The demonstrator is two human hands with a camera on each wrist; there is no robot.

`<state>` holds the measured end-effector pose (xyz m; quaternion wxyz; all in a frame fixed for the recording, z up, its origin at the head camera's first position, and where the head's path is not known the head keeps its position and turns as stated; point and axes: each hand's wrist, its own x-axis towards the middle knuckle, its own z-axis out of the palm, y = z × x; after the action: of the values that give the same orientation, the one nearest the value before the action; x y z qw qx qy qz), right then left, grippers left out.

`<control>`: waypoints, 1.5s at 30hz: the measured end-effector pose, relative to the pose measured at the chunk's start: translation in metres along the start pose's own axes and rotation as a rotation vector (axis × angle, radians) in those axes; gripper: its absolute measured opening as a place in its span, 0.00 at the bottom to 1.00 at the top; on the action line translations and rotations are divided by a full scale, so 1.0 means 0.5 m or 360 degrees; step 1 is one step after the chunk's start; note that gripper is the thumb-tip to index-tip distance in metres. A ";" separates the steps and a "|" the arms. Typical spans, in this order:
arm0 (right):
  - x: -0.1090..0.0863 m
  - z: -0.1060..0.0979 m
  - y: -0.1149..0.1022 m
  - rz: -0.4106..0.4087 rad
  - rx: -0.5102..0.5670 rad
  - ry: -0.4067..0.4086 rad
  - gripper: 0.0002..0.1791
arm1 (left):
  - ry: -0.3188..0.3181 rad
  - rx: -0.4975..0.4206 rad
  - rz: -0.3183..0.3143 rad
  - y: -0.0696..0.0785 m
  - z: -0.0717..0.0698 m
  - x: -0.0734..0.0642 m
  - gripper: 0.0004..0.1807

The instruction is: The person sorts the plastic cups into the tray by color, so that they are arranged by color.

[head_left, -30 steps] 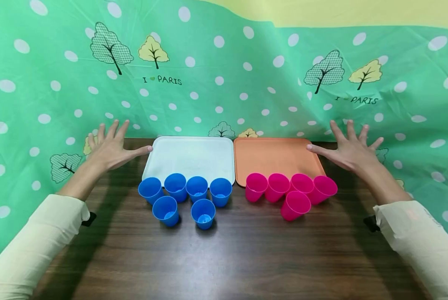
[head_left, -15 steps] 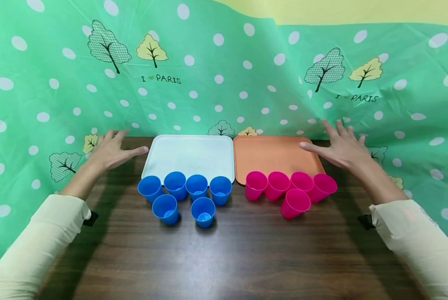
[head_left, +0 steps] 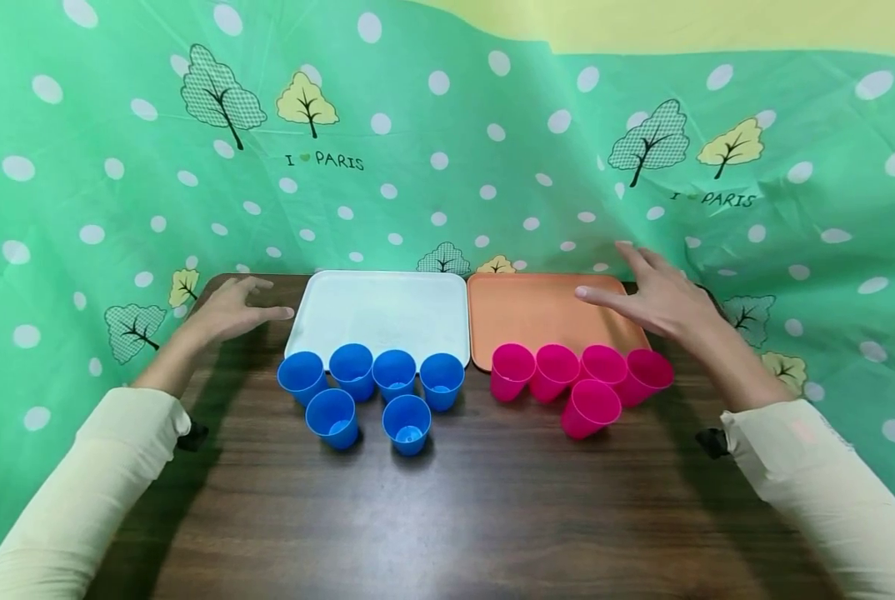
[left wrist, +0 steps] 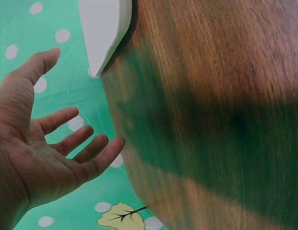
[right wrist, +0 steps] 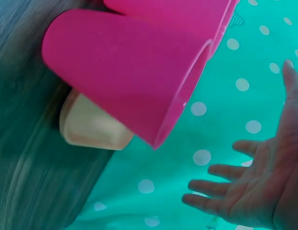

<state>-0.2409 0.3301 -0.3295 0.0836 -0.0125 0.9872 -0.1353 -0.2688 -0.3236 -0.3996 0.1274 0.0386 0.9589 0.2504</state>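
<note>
My left hand [head_left: 228, 312] hovers at the left of the white tray [head_left: 387, 312], thumb toward its edge and fingers relaxed; in the left wrist view its palm [left wrist: 48, 158] holds nothing. Over the right part of the orange tray [head_left: 545, 312] is my right hand [head_left: 665, 296], fingers spread and holding nothing. Several blue cups [head_left: 407, 423] stand upright before the white tray, two of them nearer the front. Several pink cups [head_left: 592, 408] stand before the orange tray, one in front of the others. The right wrist view has a pink cup [right wrist: 125, 72] close up beside the right hand.
The trays lie side by side at the back of the dark wooden table [head_left: 447, 517]. Behind them hangs a green dotted cloth [head_left: 447, 125] with printed trees. Dark wrist straps [head_left: 713, 442] show below the sleeves.
Both hands have come down, and their fingers are less spread. The right hand has moved left over the orange tray. Cups and trays have stayed in place.
</note>
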 end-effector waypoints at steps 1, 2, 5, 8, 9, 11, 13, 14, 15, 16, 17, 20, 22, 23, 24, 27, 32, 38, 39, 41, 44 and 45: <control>0.000 0.001 -0.004 -0.0004 0.0007 0.0001 0.70 | -0.0002 -0.0016 0.0009 -0.001 0.002 0.001 0.52; 0.001 0.001 -0.008 -0.0010 0.0012 -0.0001 0.71 | -0.0006 -0.0031 0.0017 -0.003 0.005 0.002 0.52; 0.002 0.004 -0.020 -0.0019 0.0031 -0.0009 0.71 | -0.0022 -0.0099 0.0029 -0.008 0.014 0.004 0.50; 0.002 0.007 -0.030 -0.0027 0.0034 -0.0011 0.70 | -0.0039 -0.0193 0.0048 -0.013 0.023 0.007 0.48; 0.002 0.008 -0.034 -0.0028 0.0036 -0.0011 0.70 | -0.0046 -0.0231 0.0059 -0.014 0.026 0.008 0.47; 0.002 0.009 -0.040 -0.0030 0.0036 -0.0012 0.70 | -0.0062 -0.0298 0.0088 -0.016 0.031 0.011 0.45; 0.001 0.010 -0.047 -0.0026 0.0037 -0.0016 0.70 | -0.0084 -0.0346 0.0122 -0.018 0.036 0.014 0.44; 0.001 0.011 -0.051 -0.0025 0.0040 -0.0019 0.70 | -0.0096 -0.0370 0.0134 -0.018 0.038 0.016 0.43; 0.000 0.012 -0.055 -0.0028 0.0043 -0.0021 0.71 | -0.0107 -0.0396 0.0134 -0.018 0.040 0.017 0.43; 0.000 0.013 -0.058 -0.0028 0.0047 -0.0024 0.71 | -0.0119 -0.0417 0.0137 -0.018 0.042 0.019 0.43; 0.000 0.014 -0.061 -0.0035 0.0049 -0.0024 0.71 | -0.0130 -0.0435 0.0136 -0.018 0.045 0.022 0.43; -0.002 0.017 -0.072 -0.0065 0.0060 -0.0020 0.70 | -0.0176 -0.0491 0.0132 -0.018 0.050 0.029 0.45; -0.004 0.017 -0.078 -0.0091 0.0067 -0.0019 0.69 | -0.0226 -0.0534 0.0129 -0.016 0.054 0.034 0.47; -0.004 0.018 -0.081 -0.0105 0.0072 -0.0018 0.69 | -0.0256 -0.0557 0.0131 -0.015 0.056 0.036 0.48; -0.005 0.018 -0.085 -0.0115 0.0077 -0.0021 0.68 | -0.0282 -0.0575 0.0132 -0.014 0.058 0.038 0.48; -0.008 0.019 -0.096 -0.0143 0.0082 -0.0029 0.67 | -0.0352 -0.0616 0.0134 -0.012 0.063 0.042 0.49; -0.015 0.023 -0.116 -0.0152 0.0065 -0.0059 0.69 | -0.0413 -0.0664 0.0100 -0.016 0.069 0.048 0.49; -0.019 0.030 -0.142 -0.0183 0.0037 -0.0065 0.72 | -0.0452 -0.0632 0.0088 -0.022 0.073 0.057 0.50; -0.019 0.033 -0.147 -0.0195 0.0032 -0.0063 0.73 | -0.0453 -0.0621 0.0091 -0.022 0.073 0.058 0.50; -0.020 0.038 -0.157 -0.0226 0.0019 -0.0053 0.73 | -0.0452 -0.0617 0.0084 -0.022 0.073 0.060 0.50; -0.020 0.048 -0.170 -0.0295 -0.0010 -0.0031 0.70 | -0.0456 -0.0610 0.0091 -0.019 0.073 0.063 0.51; -0.020 0.051 -0.175 -0.0323 -0.0026 -0.0020 0.68 | -0.0457 -0.0609 0.0089 -0.018 0.073 0.063 0.51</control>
<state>-0.2263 0.2394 -0.3286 0.0757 -0.1140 0.9813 -0.1351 -0.2897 -0.3100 -0.4422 0.2605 0.0756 0.8645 0.4231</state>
